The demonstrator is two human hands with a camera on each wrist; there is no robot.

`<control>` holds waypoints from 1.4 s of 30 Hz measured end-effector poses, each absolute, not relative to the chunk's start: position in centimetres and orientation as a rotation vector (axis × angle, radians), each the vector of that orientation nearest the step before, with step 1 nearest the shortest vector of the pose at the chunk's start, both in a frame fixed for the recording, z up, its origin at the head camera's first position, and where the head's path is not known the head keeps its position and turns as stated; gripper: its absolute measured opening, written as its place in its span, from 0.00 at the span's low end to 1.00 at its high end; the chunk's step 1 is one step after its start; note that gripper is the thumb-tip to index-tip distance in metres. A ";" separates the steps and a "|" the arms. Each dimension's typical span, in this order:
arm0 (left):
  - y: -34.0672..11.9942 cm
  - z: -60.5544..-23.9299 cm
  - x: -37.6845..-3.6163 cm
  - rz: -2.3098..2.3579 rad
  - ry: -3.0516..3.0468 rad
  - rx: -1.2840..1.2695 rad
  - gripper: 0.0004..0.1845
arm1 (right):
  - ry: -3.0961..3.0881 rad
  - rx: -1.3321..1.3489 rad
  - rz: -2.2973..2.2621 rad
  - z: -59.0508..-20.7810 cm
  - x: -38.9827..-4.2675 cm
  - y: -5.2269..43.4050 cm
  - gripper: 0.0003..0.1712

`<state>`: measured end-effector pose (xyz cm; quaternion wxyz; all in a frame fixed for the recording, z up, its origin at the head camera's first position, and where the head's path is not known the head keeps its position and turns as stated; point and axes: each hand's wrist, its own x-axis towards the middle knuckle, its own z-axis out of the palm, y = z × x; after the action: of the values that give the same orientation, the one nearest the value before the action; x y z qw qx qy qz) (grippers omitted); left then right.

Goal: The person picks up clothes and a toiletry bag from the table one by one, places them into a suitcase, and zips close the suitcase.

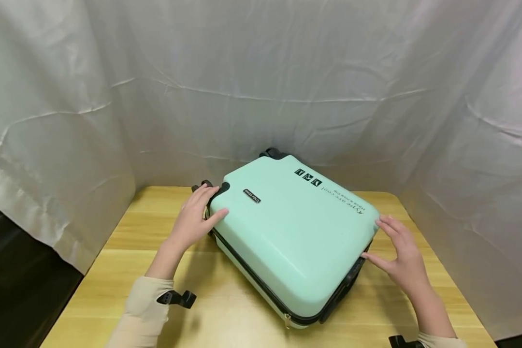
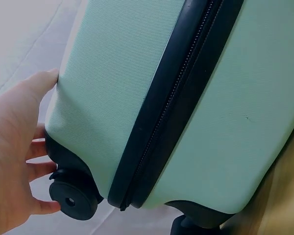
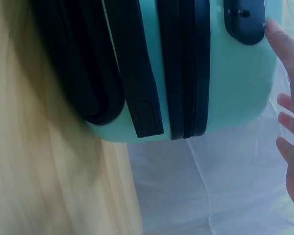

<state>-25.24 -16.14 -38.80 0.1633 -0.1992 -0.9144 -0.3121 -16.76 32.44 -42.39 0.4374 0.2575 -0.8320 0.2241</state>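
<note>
A mint-green hard-shell suitcase lies flat and turned at an angle on the wooden table. My left hand rests at its left corner, thumb against the shell edge and fingers by the black wheel mount. In the left wrist view, fingertips of the left hand lie around a black wheel. My right hand touches the right corner with spread fingers. In the right wrist view, the thumb of the right hand meets a black lock beside the zipper. A black carry handle runs along that side.
Pale grey curtains stand behind and at both sides of the wooden table. A gold zipper pull hangs at the suitcase's near corner. Black wrist straps sit on the sleeves. Dark fabric shows at the left.
</note>
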 end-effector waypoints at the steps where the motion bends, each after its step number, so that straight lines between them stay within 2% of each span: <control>1: -16.1 -38.8 -25.2 -0.888 -2.609 -0.564 0.37 | -2.052 0.652 0.551 -42.5 -16.5 32.3 0.48; 6: -15.8 -39.1 -24.9 -0.886 -2.612 -0.551 0.38 | -2.007 0.708 0.548 -42.8 -14.7 30.9 0.39; 8: -15.7 -39.1 -24.8 -0.891 -2.606 -0.552 0.38 | -2.034 0.698 0.559 -42.9 -13.9 30.2 0.39; 15: -15.8 -39.5 -24.5 -0.919 -2.572 -0.551 0.37 | -2.196 0.607 0.588 -43.3 -12.0 28.2 0.52; 18: -16.0 -39.8 -24.2 -0.949 -2.541 -0.540 0.36 | -2.219 0.623 0.614 -43.4 -11.9 27.9 0.55; 24: -16.1 -40.3 -23.1 -0.955 -2.453 -0.490 0.36 | -2.292 0.641 0.718 -42.9 -13.0 28.3 0.49; 35: -15.9 -41.1 -21.5 -0.835 -2.346 -0.463 0.37 | -2.304 0.676 0.821 -42.4 -17.1 29.0 0.36; 42: -15.7 -41.5 -21.2 -0.748 -2.235 -0.500 0.44 | -2.383 0.628 0.854 -42.0 -19.6 29.2 0.35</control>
<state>-21.19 -15.66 -41.53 0.3579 -0.1938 -0.8662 -0.2899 -19.58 29.17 -41.98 0.2635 0.2322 -0.8814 0.3158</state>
